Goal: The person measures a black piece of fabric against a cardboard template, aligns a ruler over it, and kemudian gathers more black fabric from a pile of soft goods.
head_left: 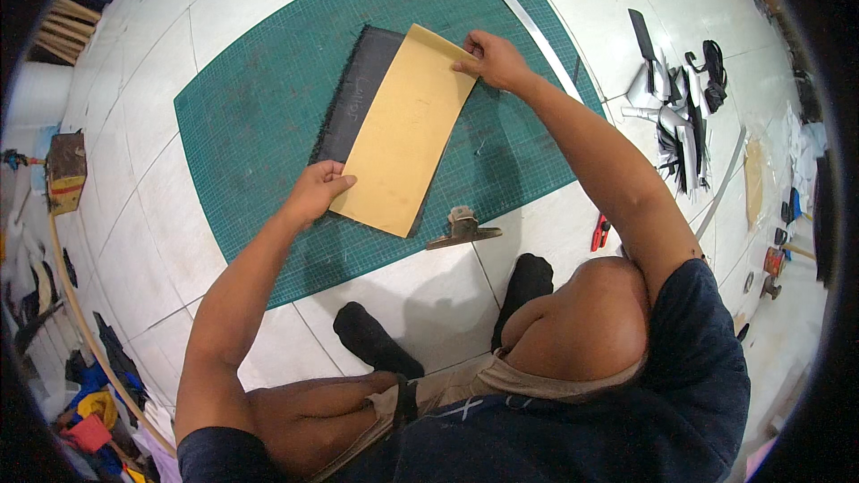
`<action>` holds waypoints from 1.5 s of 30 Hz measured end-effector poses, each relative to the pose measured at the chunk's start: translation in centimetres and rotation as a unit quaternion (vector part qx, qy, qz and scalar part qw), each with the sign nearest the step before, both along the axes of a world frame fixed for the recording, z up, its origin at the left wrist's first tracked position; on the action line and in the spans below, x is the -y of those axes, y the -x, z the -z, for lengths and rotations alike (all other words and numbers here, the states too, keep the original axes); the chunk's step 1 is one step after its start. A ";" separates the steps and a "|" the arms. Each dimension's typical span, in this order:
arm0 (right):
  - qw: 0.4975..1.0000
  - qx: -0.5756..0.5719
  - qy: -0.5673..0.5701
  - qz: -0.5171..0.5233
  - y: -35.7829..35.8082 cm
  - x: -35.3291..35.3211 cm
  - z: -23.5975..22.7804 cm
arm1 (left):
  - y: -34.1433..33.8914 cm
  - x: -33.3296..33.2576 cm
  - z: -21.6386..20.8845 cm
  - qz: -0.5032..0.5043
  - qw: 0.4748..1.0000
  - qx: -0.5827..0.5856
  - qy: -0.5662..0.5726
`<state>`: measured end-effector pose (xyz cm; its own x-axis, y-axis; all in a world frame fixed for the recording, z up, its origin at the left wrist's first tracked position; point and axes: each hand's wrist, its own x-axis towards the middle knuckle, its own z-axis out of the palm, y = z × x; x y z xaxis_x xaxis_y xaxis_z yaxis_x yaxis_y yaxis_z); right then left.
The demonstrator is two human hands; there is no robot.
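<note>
Clip (463, 230) (metal, broad-jawed) is positioned at the near edge of the green cutting mat (242, 138), with a red-and-black tool (598, 235) laid on the tiled floor to its right. Beyond the clip, the near left corner of a yellow card (403, 143) is gripped by the left hand (313, 192), thumb uppermost. The far right corner is pinched by the right hand (495, 59), where the card is slightly bent. The card is held above the mat, overlapping a dark fabric piece (355, 107) whose frayed left margin is left exposed. Whether the fabric is also gripped cannot be told.

The step in hand is judged to be placement of the card against the fabric, as a template. For the next move, card edges should be squared to the fabric and both layers kept flat (slippage is the likely fault). Farther off, a metal strip (535, 35) is laid across the mat's right side.
</note>
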<state>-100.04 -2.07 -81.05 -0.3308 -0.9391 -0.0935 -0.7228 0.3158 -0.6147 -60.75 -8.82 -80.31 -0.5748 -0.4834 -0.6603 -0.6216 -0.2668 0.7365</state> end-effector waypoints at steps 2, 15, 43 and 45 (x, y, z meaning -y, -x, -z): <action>1.000 0.016 -0.006 0.001 0.2 0.0 -0.3 | -0.6 0.1 -0.2 -0.011 1.000 -0.016 -0.013; 0.994 0.078 -0.069 -0.018 -4.0 -0.9 -4.1 | -1.5 0.9 -2.5 0.000 0.996 -0.079 0.050; 0.947 0.315 -0.042 0.037 -2.9 -2.6 -6.5 | -2.3 0.6 -7.6 -0.010 0.993 -0.078 0.087; 0.978 0.206 0.022 -0.033 -3.1 -2.7 -7.0 | -2.2 0.8 -7.8 0.029 0.994 -0.064 0.082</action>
